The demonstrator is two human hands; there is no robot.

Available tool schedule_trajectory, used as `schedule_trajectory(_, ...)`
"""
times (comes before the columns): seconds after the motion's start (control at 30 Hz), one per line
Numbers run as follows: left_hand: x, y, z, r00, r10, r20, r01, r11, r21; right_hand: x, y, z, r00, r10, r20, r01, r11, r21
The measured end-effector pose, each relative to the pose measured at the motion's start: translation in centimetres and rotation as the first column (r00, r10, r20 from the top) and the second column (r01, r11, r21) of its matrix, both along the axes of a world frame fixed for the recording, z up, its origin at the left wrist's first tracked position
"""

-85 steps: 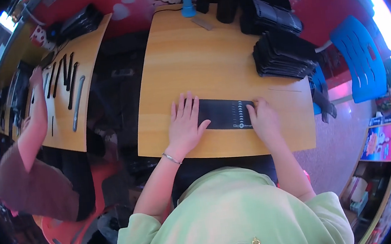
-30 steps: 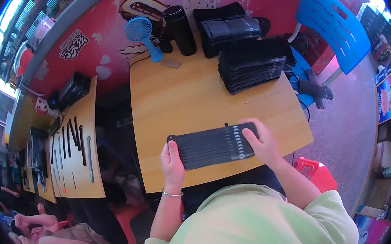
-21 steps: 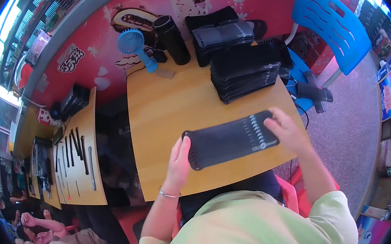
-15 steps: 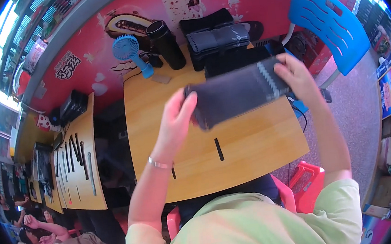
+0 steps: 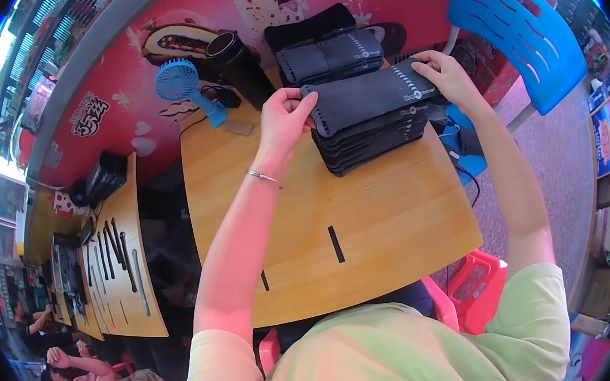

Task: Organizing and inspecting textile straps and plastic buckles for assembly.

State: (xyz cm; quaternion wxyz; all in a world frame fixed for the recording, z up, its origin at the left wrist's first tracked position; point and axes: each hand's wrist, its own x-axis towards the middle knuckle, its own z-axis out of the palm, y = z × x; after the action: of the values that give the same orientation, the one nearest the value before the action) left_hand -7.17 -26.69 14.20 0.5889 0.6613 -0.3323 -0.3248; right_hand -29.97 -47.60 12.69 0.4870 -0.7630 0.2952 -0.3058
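Nearest the wearer, green-shirted shoulders at the lower edge, both forearms reaching out over the wooden table (image 5: 396, 218); a short black strip (image 5: 335, 243) lies on the table's bare near part, a smaller black mark near its front-left edge; beyond the strip, toward the table's far-right corner, the stack of folded black cloths (image 5: 373, 138); the folded black cloth (image 5: 373, 94) with white trim along one end sits level on top of that stack, held at both ends; left hand (image 5: 285, 119) pinches its left end, fingers curled over the edge; right hand (image 5: 441, 74) grips its right end, thumb under and fingers on top as far as visible; change: half a second ago the cloth was lifted in the air above the table, now it is down on the pile, so the placing looks nearly done, hands not yet off; earlier still it lay flat at the table's near edge being smoothed; farther past the stack, a second pile of dark cloths (image 5: 328, 49), a black cylinder (image 5: 237, 61), a blue handheld fan (image 5: 185, 84) at the table's far-left corner; blue chair (image 5: 516, 23) off the table's right side.
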Motion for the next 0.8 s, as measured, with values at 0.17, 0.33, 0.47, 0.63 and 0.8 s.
schedule_trajectory(0.17, 0.2, 0.2, -0.5, 1.000, -0.002, 0.004, 0.002, 1.000, 0.020, 0.1, -0.3, -0.6, 0.998, -0.029, -0.049, 0.027, 0.998, -0.049)
schedule_trajectory(0.33, 0.3, 0.0, -0.8, 1.000, -0.002, -0.003, 0.002, 1.000, 0.015, 0.2, -0.9, -1.6, 0.998, -0.034, -0.057, 0.030, 0.997, -0.071)
schedule_trajectory(0.47, 0.2, 0.1, -0.9, 1.000, -0.003, -0.013, 0.004, 1.000, 0.018, 0.1, -0.7, -1.6, 0.997, -0.036, -0.065, 0.031, 0.996, -0.083)
schedule_trajectory(0.63, 0.2, 0.0, -0.9, 1.000, 0.008, 0.001, -0.008, 1.000, 0.016, 0.2, -0.3, -1.1, 0.994, -0.069, -0.081, 0.058, 0.990, -0.132)
schedule_trajectory(0.8, 0.2, 0.0, -1.0, 1.000, 0.017, 0.008, -0.017, 1.000, 0.020, 0.3, -0.1, -0.6, 0.986, -0.076, -0.151, 0.057, 0.991, -0.121)
